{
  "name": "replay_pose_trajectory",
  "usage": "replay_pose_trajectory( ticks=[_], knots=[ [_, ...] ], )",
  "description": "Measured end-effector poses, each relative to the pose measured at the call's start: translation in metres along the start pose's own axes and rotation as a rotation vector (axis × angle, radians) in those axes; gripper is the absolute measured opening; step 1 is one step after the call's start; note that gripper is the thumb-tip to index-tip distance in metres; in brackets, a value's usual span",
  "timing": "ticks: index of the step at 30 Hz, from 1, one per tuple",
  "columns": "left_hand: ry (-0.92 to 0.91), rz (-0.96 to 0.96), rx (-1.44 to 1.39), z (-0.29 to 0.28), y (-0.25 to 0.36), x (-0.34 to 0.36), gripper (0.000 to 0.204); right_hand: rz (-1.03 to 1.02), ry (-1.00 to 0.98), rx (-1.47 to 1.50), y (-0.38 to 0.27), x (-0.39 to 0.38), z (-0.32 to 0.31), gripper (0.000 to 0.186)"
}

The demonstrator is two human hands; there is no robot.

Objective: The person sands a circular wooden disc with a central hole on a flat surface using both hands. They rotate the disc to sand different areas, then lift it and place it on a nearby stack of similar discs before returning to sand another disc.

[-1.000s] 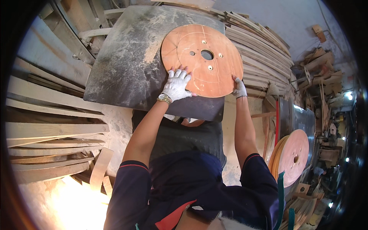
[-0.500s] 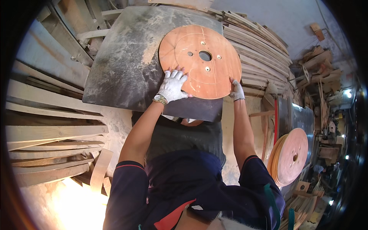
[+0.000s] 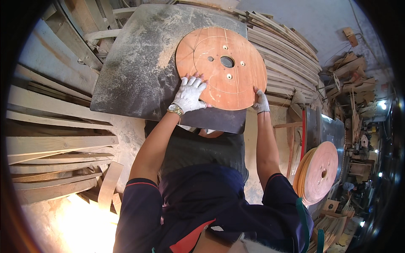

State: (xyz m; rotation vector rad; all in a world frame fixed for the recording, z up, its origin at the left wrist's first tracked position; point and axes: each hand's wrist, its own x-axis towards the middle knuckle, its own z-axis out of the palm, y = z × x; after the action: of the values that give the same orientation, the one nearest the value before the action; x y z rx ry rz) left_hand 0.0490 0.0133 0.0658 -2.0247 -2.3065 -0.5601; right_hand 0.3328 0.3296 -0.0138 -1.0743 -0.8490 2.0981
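A round plywood disc (image 3: 219,84) with a centre hole, smaller holes and drawn circles lies on a dusty dark board (image 3: 130,71). My left hand (image 3: 190,95), in a white fingerless glove with a watch at the wrist, grips the disc's lower-left edge, fingertips on its face and thumb along the rim. My right hand (image 3: 260,100), gloved the same way, is closed on the lower-right edge, thumb on top and the other fingers mostly hidden.
Long timber strips (image 3: 59,141) are piled at the left, with more planks (image 3: 282,63) behind the board. A stack of round discs (image 3: 316,173) stands at the right beside a dark surface (image 3: 331,128) with a red edge. Scrap pieces (image 3: 350,67) lie farther right.
The disc has slid a little left and toward me since a second ago, and both my hands have shifted with it, keeping their hold on its edge.
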Motion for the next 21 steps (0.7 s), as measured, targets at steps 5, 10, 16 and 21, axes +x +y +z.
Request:
replay_pose_trajectory(
  ticks=[5, 10, 16, 21],
  knots=[
    [-0.004, 0.012, -0.009, -0.001, -0.002, -0.001, 0.103, -0.020, -0.008, 0.025, 0.004, -0.003, -0.004, 0.053],
    [0.034, 0.023, -0.002, 0.003, -0.006, -0.001, 0.103, -0.015, -0.010, 0.025, 0.003, -0.003, 0.004, 0.052],
    [0.032, 0.013, -0.010, 0.005, -0.007, 0.001, 0.103, -0.050, 0.000, 0.005, 0.004, 0.002, 0.001, 0.049],
    [0.029, 0.018, -0.021, 0.003, -0.009, 0.002, 0.101, -0.005, 0.026, 0.047, 0.002, 0.008, -0.002, 0.047]
  ],
)
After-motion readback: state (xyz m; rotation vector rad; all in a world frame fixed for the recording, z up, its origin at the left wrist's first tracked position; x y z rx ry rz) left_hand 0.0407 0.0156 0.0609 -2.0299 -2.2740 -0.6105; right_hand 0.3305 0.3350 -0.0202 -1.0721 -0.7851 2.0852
